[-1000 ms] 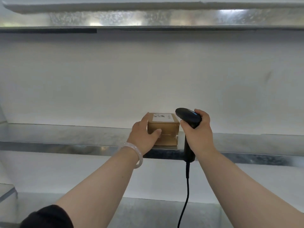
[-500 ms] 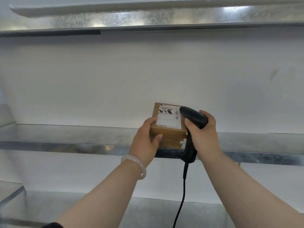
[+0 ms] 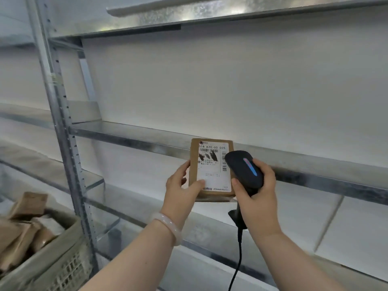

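Observation:
A small brown cardboard box [image 3: 211, 171] with a white shipping label faces me, tilted upright in front of the metal shelf [image 3: 130, 133]. My left hand [image 3: 181, 189] grips the box by its left side, thumb on the label's lower corner. My right hand [image 3: 255, 198] holds a black corded barcode scanner [image 3: 244, 169] by its handle. The scanner's head overlaps the label's right edge and shows a blue and red light strip. Its cable hangs down below my right wrist.
Galvanised shelves run across a white wall, with a perforated upright post [image 3: 63, 131] at left. A mesh basket [image 3: 60, 267] holding several brown parcels [image 3: 23, 225] stands at the lower left.
The box has come off the shelf and been turned up so its label faces me. The scanner has risen against the label. My view has swung left and down, bringing the basket in.

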The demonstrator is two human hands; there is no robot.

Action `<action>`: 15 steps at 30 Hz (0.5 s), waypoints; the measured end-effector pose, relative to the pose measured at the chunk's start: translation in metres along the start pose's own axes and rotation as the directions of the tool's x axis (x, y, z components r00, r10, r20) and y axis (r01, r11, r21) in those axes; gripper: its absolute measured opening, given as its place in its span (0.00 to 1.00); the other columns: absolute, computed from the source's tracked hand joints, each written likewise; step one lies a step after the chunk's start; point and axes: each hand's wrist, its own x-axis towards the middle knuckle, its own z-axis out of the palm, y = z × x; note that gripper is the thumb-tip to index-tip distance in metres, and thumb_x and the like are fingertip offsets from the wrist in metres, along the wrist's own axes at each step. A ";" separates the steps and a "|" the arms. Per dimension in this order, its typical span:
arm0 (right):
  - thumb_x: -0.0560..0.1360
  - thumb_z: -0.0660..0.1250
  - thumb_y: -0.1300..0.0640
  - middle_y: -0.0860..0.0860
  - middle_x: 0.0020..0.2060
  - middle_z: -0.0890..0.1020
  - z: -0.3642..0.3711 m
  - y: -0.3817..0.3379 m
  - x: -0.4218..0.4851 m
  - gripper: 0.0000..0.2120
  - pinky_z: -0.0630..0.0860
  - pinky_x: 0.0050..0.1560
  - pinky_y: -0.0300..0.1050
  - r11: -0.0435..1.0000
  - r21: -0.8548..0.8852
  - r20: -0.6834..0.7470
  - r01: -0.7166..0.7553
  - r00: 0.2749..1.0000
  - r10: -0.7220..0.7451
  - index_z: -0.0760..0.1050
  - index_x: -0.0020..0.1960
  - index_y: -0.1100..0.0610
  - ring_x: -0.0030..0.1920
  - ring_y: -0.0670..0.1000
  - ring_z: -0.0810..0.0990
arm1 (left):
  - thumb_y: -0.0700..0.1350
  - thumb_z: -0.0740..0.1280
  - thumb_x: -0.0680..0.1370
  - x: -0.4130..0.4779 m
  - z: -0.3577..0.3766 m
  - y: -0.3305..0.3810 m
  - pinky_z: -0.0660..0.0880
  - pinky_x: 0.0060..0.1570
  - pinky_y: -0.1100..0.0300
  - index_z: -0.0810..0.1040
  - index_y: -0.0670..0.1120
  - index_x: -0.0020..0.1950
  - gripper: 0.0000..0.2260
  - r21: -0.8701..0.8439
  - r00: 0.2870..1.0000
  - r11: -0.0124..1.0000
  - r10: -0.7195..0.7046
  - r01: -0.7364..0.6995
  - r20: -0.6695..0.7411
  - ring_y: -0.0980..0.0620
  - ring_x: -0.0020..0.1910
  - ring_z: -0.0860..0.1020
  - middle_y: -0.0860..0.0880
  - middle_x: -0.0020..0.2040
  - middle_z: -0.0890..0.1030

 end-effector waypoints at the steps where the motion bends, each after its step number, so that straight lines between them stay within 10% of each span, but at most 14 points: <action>1: 0.74 0.72 0.66 0.24 0.49 0.75 0.002 0.004 -0.011 0.27 0.74 0.48 0.27 1.000 0.009 0.032 -0.016 0.999 0.016 0.68 0.65 0.45 0.53 0.34 0.77 | 0.54 0.72 0.69 -0.012 -0.007 -0.007 0.78 0.62 0.46 0.73 0.74 0.58 0.22 -0.035 0.999 0.998 -0.044 0.043 -0.011 0.46 0.66 0.75 0.53 0.67 0.75; 9: 0.73 0.72 0.67 0.24 0.51 0.75 0.043 0.022 -0.090 0.28 0.74 0.48 0.27 0.991 0.092 0.254 -0.093 0.965 0.067 0.67 0.63 0.45 0.55 0.34 0.77 | 0.49 0.75 0.71 -0.080 -0.078 -0.050 0.78 0.62 0.45 0.67 0.56 0.75 0.33 -0.161 0.971 0.970 -0.202 0.181 -0.124 0.46 0.59 0.82 0.50 0.63 0.82; 15: 0.72 0.72 0.68 0.25 0.51 0.75 0.089 0.025 -0.130 0.27 0.75 0.50 0.29 0.984 0.107 0.374 -0.145 0.922 0.095 0.68 0.62 0.44 0.53 0.35 0.77 | 0.37 0.70 0.78 -0.110 -0.137 -0.077 0.81 0.49 0.55 0.72 0.46 0.71 0.22 -0.246 0.934 0.939 -0.294 0.241 -0.204 0.46 0.54 0.84 0.47 0.57 0.85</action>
